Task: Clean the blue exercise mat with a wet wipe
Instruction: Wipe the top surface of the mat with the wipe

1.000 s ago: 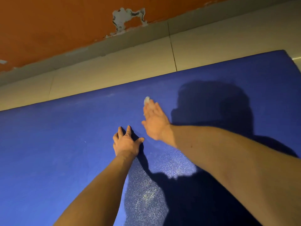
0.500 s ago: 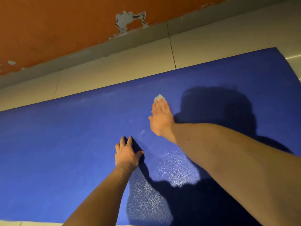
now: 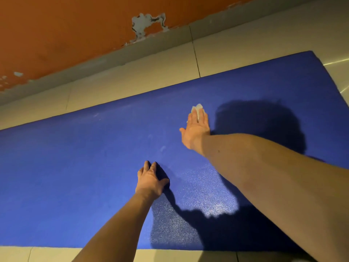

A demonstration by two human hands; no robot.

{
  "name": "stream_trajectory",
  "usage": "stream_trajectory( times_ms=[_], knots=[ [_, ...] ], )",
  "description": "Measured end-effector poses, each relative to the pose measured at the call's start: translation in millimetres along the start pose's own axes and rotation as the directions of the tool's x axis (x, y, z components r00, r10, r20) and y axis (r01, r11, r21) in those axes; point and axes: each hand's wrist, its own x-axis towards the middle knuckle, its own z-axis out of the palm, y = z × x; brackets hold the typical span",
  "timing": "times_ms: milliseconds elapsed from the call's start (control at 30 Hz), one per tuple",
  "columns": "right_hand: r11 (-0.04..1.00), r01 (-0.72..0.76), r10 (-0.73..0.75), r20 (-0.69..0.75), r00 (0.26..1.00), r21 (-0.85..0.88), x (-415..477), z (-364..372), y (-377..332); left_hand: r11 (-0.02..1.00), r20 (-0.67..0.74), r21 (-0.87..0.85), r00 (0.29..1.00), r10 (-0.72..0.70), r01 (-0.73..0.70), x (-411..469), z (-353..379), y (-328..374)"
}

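The right hand (image 3: 196, 129) presses a bunched wet wipe (image 3: 197, 108) onto the blue exercise mat (image 3: 75, 167) under straight fingers; the left hand (image 3: 150, 179) lies flat nearer, grasping nothing. Not pinched, the wipe may slip free or roll up. The mat's far edge is near, tiled floor (image 3: 132, 76) lies beyond, and wide open mat stretches left

An orange wall (image 3: 66, 35) with a peeled patch (image 3: 143, 23) is being shown along the top. Pale tiles (image 3: 132, 78) are being shown beneath.
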Motion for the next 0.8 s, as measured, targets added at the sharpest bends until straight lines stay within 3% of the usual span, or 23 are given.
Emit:
stream_trajectory(
  times_ms=[100, 233, 300, 400, 533, 600, 667, 800],
  knots=[
    [0.972, 0.207, -0.211, -0.029, 0.977, -0.108, -36.5, 25.2, -34.7, 1.0, 0.003, 0.013, 1.0, 0.015, -0.015, -1.2, 0.6, -0.1],
    [0.869, 0.467, -0.478, -0.031, 0.878, -0.164, -66.3, 42.5, -30.2, 1.0, -0.006, 0.019, 1.0, 0.023, -0.023, -5.1, 2.2, 2.2],
    [0.887, 0.416, -0.434, -0.055, 0.899, -0.2, -51.2, 36.0, -9.8, 0.999, -0.001, 0.023, 1.0, 0.031, -0.031, -6.9, 3.2, 1.5],
    [0.973, 0.151, -0.162, -0.048, 0.986, -0.173, -28.9, 17.5, 25.6, 0.999, 0.034, 0.022, 0.998, 0.047, -0.048, -14.5, 5.4, -4.9],
    [0.985, -0.012, 0.002, -0.057, 0.998, -0.172, -43.2, 25.8, -1.4, 0.998, 0.052, 0.021, 0.997, 0.059, -0.06, -23.8, 7.9, -15.5],
    [0.993, 0.035, -0.046, -0.087, 0.995, -0.116, -67.8, 45.9, -33.2, 0.998, 0.055, 0.023, 0.997, 0.061, -0.062, -27.1, 8.5, -17.3],
    [0.976, 0.19, -0.198, -0.08, 0.977, -0.103, -95.0, 65.2, -53.8, 0.998, 0.058, 0.032, 0.997, 0.058, -0.06, -29.9, 8.4, -16.3],
    [0.918, 0.359, -0.378, -0.102, 0.92, -0.169, -109.9, 71.9, -46.5, 0.998, 0.057, 0.034, 0.997, 0.056, -0.058, -34.3, 10.2, -13.3]
  ],
)
